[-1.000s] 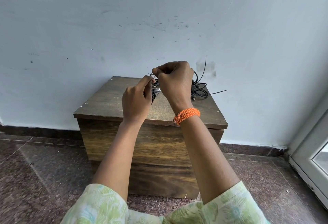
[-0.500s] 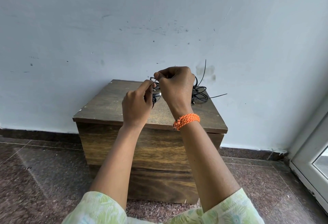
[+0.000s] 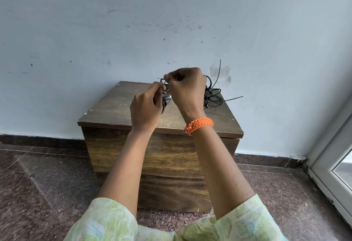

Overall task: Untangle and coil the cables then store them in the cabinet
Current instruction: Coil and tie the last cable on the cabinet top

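Little has changed since a second ago: the brown wooden cabinet point(image 3: 122, 105) is closed, the black tangled cables point(image 3: 214, 95) lie at its 2 o'clock corner. Left hand point(image 3: 145, 108) and right hand point(image 3: 185, 88) still pinch one thin black cable loop point(image 3: 165, 98); untangling continues.

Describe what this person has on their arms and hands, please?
Both forearms are bare. The sleeves are loose, pale green fabric with a leafy print and touches of light blue. The right wrist carries a braided orange thread band. Neither the left hand nor the right hand shows gloves.
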A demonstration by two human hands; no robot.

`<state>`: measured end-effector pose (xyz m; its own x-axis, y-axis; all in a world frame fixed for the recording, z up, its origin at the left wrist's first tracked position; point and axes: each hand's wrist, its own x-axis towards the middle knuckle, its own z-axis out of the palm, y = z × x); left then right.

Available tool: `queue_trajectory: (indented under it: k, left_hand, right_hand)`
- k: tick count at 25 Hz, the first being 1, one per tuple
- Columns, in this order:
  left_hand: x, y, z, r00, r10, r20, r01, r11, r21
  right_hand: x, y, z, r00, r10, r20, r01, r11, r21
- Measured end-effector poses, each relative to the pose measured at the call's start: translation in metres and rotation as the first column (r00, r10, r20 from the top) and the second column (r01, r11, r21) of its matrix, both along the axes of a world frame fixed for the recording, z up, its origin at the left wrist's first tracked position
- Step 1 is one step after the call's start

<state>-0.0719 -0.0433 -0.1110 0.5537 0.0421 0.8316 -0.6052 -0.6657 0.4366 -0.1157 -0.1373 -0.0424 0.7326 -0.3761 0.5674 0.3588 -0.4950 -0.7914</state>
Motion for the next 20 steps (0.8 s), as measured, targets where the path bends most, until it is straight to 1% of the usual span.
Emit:
queue_trajectory:
  k: [2, 6, 9, 11, 18, 20]
  left_hand:
    - [0.0, 0.0, 0.0, 1.0, 0.002, -0.003, -0.002, 1.0, -0.012]
    - [0.0, 0.0, 0.0, 1.0, -0.01, -0.006, 0.01, 1.0, -0.007]
    - [0.0, 0.0, -0.001, 1.0, -0.009, -0.011, 0.009, 1.0, 0.004]
    - [-0.001, 0.0, 0.0, 1.0, 0.003, -0.005, -0.003, 1.0, 0.007]
    - [-0.005, -0.001, 0.002, 1.0, -0.021, -0.003, 0.021, 1.0, -0.009]
    - [-0.005, 0.0, 0.003, 0.999, -0.032, -0.002, 0.032, 0.999, -0.026]
  right_hand:
    - [0.001, -0.001, 0.0, 1.0, -0.004, 0.006, 0.004, 1.0, 0.003]
    - [0.004, 0.001, -0.006, 0.999, 0.024, -0.044, -0.027, 0.998, -0.052]
    - [0.004, 0.003, -0.006, 1.0, -0.009, 0.008, 0.009, 1.0, 0.018]
    - [0.004, 0.002, -0.004, 1.0, -0.009, 0.03, 0.008, 1.0, 0.025]
    - [0.008, 0.003, -0.008, 1.0, 0.018, -0.004, -0.018, 1.0, -0.018]
    - [0.011, 0.002, -0.01, 0.997, 0.055, -0.05, -0.058, 0.997, -0.048]
